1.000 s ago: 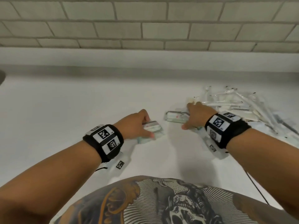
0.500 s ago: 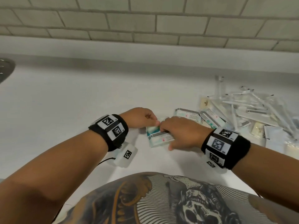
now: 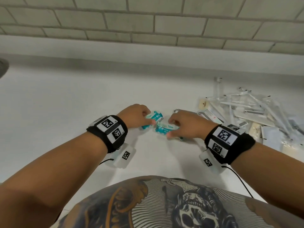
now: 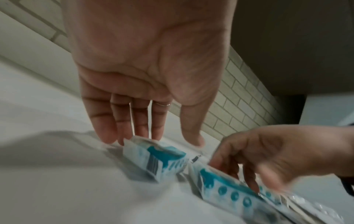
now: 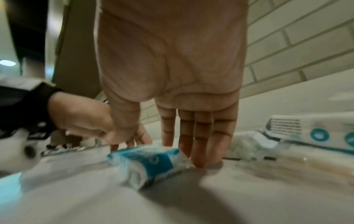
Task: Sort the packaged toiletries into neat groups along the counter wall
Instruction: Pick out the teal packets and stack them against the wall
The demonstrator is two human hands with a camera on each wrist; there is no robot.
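Nearest the camera, the person's patterned shirt fills the bottom of the head view, and both forearms reach forward over the white surface, each with a black wrist band carrying square markers.

The left hand rests on a teal-and-white packet at the middle of the surface. In the left wrist view its fingers are nearly straight and close together, tips touching the far edge of that packet, with the thumb apart to the side; they do not wrap it.

Just beside it, the right hand is on a second teal packet, which lies touching or almost touching the first. In the right wrist view its fingers point straight down, held together, tips at the packet's far end and on the surface, while the thumb comes down at its other side. Whether this is a true pinch I cannot tell.

Farther right, a loose pile of wrapped toiletries lies spread out: long clear sleeves, flat sachets and small boxes.

Beyond everything runs the counter's back ledge and the tiled wall.
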